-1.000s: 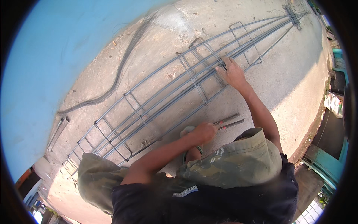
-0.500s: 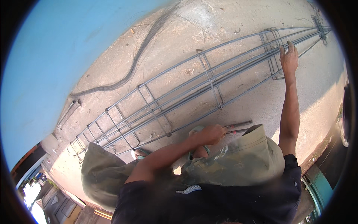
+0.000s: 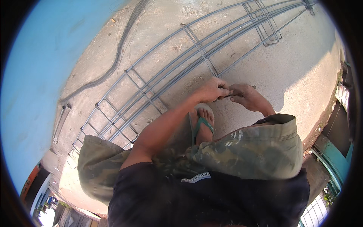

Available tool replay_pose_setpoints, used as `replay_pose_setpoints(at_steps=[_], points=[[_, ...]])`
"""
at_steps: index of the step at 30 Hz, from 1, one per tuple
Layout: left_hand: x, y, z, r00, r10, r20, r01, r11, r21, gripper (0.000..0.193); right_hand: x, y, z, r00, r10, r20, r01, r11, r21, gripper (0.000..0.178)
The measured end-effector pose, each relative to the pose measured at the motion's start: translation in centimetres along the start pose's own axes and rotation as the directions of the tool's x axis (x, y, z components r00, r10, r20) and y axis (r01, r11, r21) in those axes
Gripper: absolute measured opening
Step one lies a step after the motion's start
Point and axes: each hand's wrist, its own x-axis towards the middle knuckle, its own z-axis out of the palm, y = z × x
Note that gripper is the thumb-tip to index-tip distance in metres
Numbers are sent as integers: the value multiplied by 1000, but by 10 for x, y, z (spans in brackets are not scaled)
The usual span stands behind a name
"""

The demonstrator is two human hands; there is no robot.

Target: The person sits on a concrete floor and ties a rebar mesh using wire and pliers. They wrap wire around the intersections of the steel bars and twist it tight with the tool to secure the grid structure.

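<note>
In front of me my left hand is closed, thumb and fingers around a dark slender metal tool. Its fingers almost meet those of my right hand, which is curled round the same dark piece. Most of the tool is covered by the fingers, so its exact kind does not show. Just beyond my left hand lies a long cage of steel rebar, its bars running from lower left to upper right. A rectangular stirrup crosses the bars, with its near corner close to my left knuckles.
Loose tie wire lies in a long bundle beyond the cage. Two short metal pipes rest at the left, near a blue surface. My sandalled foot is below my hands. More stirrups gather at the far right.
My right hand has left the far right end of the cage and come back beside my left. My left hand has moved up and away from my knee. The view has shifted.
</note>
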Motion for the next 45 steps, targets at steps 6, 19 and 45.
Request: replay_pose_setpoints(at_steps=[6, 19, 45], points=[[-15, 12, -26, 915, 288, -282, -240, 951, 194, 26, -30, 4, 21, 993, 47, -107, -18, 966, 258, 11], [-18, 8, -146, 564, 562, -606, -23, 743, 668, 59, 61, -15, 35, 861, -13, -509, -33, 996, -82, 29], [10, 39, -185, 790, 289, -541, 155, 759, 632, 43, 62, 32, 96, 818, 111, -564, 22, 974, 224, 27]])
